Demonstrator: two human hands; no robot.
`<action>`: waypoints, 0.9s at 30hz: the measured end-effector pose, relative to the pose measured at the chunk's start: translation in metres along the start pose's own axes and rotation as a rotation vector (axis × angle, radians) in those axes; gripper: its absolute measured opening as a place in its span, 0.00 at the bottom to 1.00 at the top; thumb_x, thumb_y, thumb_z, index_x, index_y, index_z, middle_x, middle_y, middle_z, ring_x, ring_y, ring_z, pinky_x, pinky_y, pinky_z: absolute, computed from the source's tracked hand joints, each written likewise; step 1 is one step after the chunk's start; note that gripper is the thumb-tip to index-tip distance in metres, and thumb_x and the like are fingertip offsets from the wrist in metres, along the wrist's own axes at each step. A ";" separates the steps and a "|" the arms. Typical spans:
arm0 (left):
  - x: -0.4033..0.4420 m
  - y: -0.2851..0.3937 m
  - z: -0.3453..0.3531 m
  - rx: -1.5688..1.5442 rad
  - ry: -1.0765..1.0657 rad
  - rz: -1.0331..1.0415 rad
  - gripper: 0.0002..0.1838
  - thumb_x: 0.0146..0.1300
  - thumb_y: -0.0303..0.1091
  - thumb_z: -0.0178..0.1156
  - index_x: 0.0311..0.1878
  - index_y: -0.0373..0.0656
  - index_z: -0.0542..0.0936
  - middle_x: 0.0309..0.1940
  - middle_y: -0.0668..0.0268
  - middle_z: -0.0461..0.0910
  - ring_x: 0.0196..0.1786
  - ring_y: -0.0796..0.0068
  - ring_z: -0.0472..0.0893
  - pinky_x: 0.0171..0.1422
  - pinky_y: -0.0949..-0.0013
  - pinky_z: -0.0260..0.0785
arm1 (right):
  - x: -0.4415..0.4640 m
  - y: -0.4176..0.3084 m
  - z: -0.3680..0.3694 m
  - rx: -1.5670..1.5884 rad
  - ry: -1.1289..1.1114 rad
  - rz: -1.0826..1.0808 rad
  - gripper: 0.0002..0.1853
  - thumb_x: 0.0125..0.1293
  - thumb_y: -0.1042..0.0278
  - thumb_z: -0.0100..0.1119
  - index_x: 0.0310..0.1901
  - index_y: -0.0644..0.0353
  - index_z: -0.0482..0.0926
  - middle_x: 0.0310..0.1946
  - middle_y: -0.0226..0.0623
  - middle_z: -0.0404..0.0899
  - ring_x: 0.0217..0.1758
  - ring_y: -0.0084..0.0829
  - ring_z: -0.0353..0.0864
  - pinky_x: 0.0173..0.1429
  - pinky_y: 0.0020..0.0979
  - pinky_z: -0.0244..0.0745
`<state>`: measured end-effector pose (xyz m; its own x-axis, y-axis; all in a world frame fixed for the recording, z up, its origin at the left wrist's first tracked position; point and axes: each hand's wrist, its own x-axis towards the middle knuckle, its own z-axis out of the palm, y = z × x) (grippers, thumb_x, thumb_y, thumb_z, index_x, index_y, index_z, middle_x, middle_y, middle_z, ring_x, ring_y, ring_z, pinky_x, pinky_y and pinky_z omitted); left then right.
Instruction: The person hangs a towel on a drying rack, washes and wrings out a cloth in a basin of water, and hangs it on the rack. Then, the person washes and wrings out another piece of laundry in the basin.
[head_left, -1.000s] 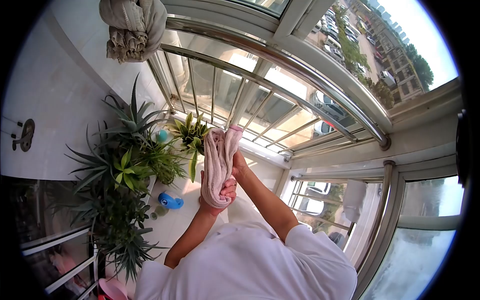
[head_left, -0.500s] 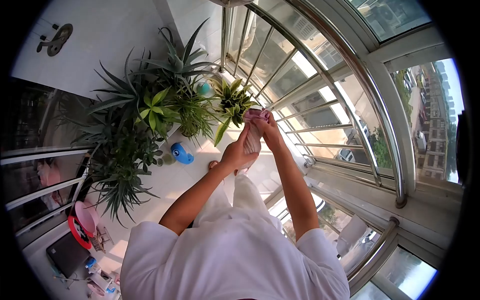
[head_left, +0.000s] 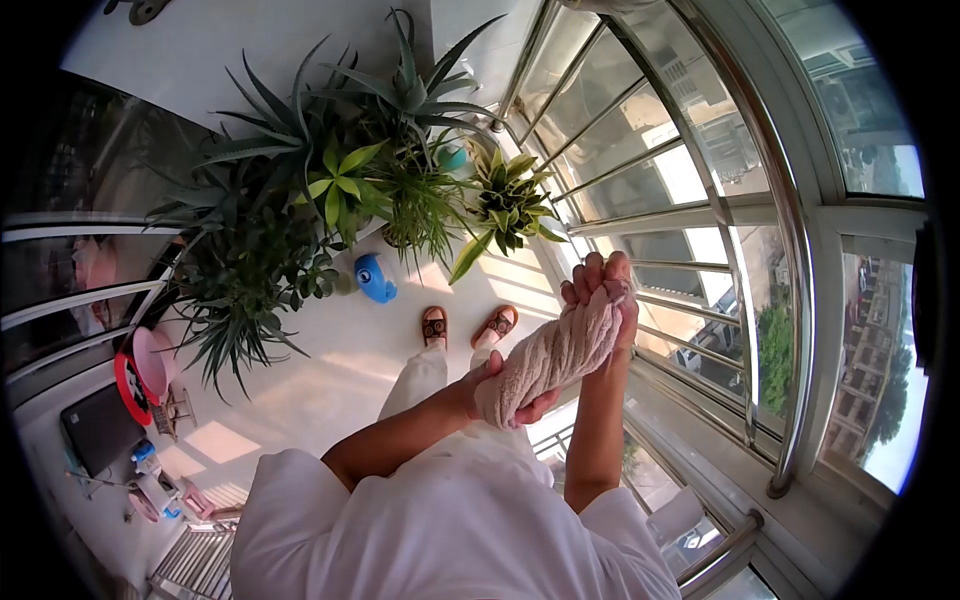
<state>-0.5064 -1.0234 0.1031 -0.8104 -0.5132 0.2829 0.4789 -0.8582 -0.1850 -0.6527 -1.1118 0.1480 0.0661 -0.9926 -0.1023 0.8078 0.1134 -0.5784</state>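
Note:
A pale pinkish-beige towel, twisted into a thick bundle, stretches slantwise between my two hands in front of my body. My left hand is wrapped round its lower left end, with the thumb on top and fingertips showing underneath. At the upper right end, my right hand grips the towel with its fingers curled over. The towel's middle is in the open between the hands, its folds running in a spiral.
Potted plants, including a spiky aloe and a yellow-edged plant, stand ahead to the left. A blue watering can sits on the floor near my sandals. Metal railings and windows line the right side.
Both hands have come closer to my body and lower, bringing the towel along. It now lies slantwise and shows its twist, and my view has shifted, revealing my sandals.

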 end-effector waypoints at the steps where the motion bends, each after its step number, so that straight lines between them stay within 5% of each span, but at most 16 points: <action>1: 0.002 0.020 0.009 0.155 0.096 -0.066 0.41 0.53 0.57 0.65 0.62 0.39 0.64 0.37 0.61 0.73 0.33 0.76 0.75 0.38 0.73 0.68 | 0.010 -0.004 -0.015 -0.089 -0.093 0.105 0.11 0.56 0.66 0.62 0.36 0.54 0.69 0.27 0.28 0.66 0.26 0.22 0.64 0.32 0.25 0.63; 3: 0.009 0.056 -0.008 0.669 0.564 -0.146 0.46 0.48 0.48 0.72 0.65 0.37 0.59 0.44 0.60 0.74 0.43 0.72 0.78 0.48 0.68 0.72 | 0.031 0.002 -0.041 -0.418 0.098 0.266 0.10 0.55 0.68 0.61 0.36 0.56 0.71 0.29 0.29 0.71 0.26 0.22 0.68 0.32 0.25 0.67; 7: 0.030 0.107 -0.126 1.414 0.872 -0.277 0.46 0.46 0.41 0.74 0.66 0.35 0.60 0.49 0.59 0.74 0.51 0.71 0.76 0.56 0.70 0.68 | 0.088 0.056 -0.152 -0.894 0.216 0.358 0.14 0.51 0.69 0.64 0.39 0.63 0.78 0.29 0.36 0.80 0.30 0.29 0.79 0.35 0.28 0.73; 9: 0.036 0.107 -0.148 1.602 1.048 -0.200 0.45 0.46 0.42 0.73 0.65 0.36 0.62 0.48 0.58 0.76 0.48 0.68 0.77 0.54 0.68 0.69 | 0.110 0.085 -0.184 -1.329 0.378 0.262 0.17 0.48 0.64 0.65 0.39 0.64 0.80 0.30 0.40 0.82 0.31 0.31 0.81 0.38 0.30 0.75; 11: 0.037 0.106 -0.159 1.610 1.074 -0.068 0.43 0.48 0.42 0.71 0.65 0.38 0.62 0.48 0.57 0.76 0.47 0.67 0.78 0.54 0.67 0.70 | 0.113 0.084 -0.189 -1.326 0.381 0.287 0.20 0.48 0.61 0.66 0.42 0.62 0.80 0.32 0.40 0.83 0.34 0.32 0.82 0.42 0.31 0.75; 13: 0.032 0.099 -0.131 1.319 0.956 0.036 0.41 0.51 0.41 0.69 0.66 0.39 0.62 0.46 0.56 0.76 0.46 0.67 0.78 0.52 0.68 0.70 | 0.104 0.054 -0.159 -0.827 0.156 0.438 0.27 0.53 0.56 0.66 0.53 0.60 0.75 0.45 0.43 0.80 0.46 0.31 0.79 0.50 0.32 0.74; 15: 0.035 0.091 -0.082 0.811 0.861 0.006 0.38 0.54 0.45 0.66 0.65 0.42 0.62 0.43 0.56 0.77 0.40 0.67 0.80 0.47 0.68 0.72 | 0.099 0.019 -0.121 -0.444 -0.105 0.393 0.41 0.56 0.40 0.63 0.66 0.56 0.62 0.64 0.48 0.65 0.60 0.39 0.71 0.61 0.39 0.69; 17: 0.047 0.071 -0.062 -0.096 0.210 -0.031 0.32 0.59 0.52 0.59 0.62 0.44 0.66 0.37 0.59 0.75 0.30 0.71 0.78 0.39 0.70 0.71 | 0.092 0.010 -0.098 0.121 -0.200 0.206 0.53 0.52 0.27 0.55 0.71 0.52 0.49 0.71 0.49 0.48 0.68 0.49 0.60 0.67 0.49 0.63; 18: 0.059 0.061 -0.049 -0.201 0.083 0.061 0.31 0.61 0.55 0.54 0.61 0.45 0.67 0.34 0.60 0.74 0.26 0.73 0.76 0.34 0.71 0.68 | 0.091 0.020 -0.097 0.230 -0.076 0.191 0.57 0.48 0.21 0.50 0.73 0.49 0.46 0.73 0.48 0.42 0.70 0.56 0.55 0.68 0.57 0.59; 21: 0.095 0.045 -0.017 -0.423 -0.094 0.233 0.32 0.64 0.61 0.45 0.61 0.46 0.67 0.29 0.61 0.71 0.19 0.76 0.73 0.26 0.71 0.63 | 0.102 0.039 -0.079 0.376 -0.206 0.264 0.56 0.49 0.22 0.53 0.73 0.45 0.43 0.74 0.44 0.38 0.72 0.60 0.48 0.68 0.62 0.53; 22: 0.103 0.045 -0.018 -0.458 -0.146 0.266 0.32 0.64 0.61 0.43 0.61 0.46 0.66 0.30 0.61 0.72 0.17 0.75 0.72 0.25 0.70 0.62 | 0.110 0.036 -0.065 0.416 -0.303 0.262 0.51 0.51 0.32 0.61 0.73 0.41 0.47 0.75 0.41 0.36 0.72 0.57 0.47 0.70 0.63 0.50; 25: 0.108 0.048 -0.022 -0.525 -0.170 0.303 0.31 0.65 0.59 0.43 0.62 0.46 0.66 0.30 0.61 0.72 0.16 0.75 0.72 0.25 0.71 0.63 | 0.131 0.016 -0.051 0.652 -0.639 0.007 0.52 0.51 0.34 0.63 0.73 0.41 0.47 0.74 0.46 0.39 0.70 0.61 0.53 0.67 0.64 0.55; 27: 0.112 0.048 -0.014 -0.539 -0.330 0.220 0.34 0.64 0.60 0.47 0.65 0.46 0.62 0.32 0.60 0.71 0.17 0.75 0.73 0.23 0.73 0.62 | 0.127 -0.018 -0.031 0.465 -0.780 -0.077 0.42 0.53 0.43 0.67 0.68 0.43 0.59 0.66 0.48 0.56 0.62 0.55 0.65 0.65 0.62 0.59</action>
<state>-0.5792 -1.1217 0.1131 -0.5259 -0.7265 0.4422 0.3160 -0.6496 -0.6915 -0.6774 -1.2383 0.1204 0.2435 -0.7641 0.5974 0.9698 0.1843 -0.1595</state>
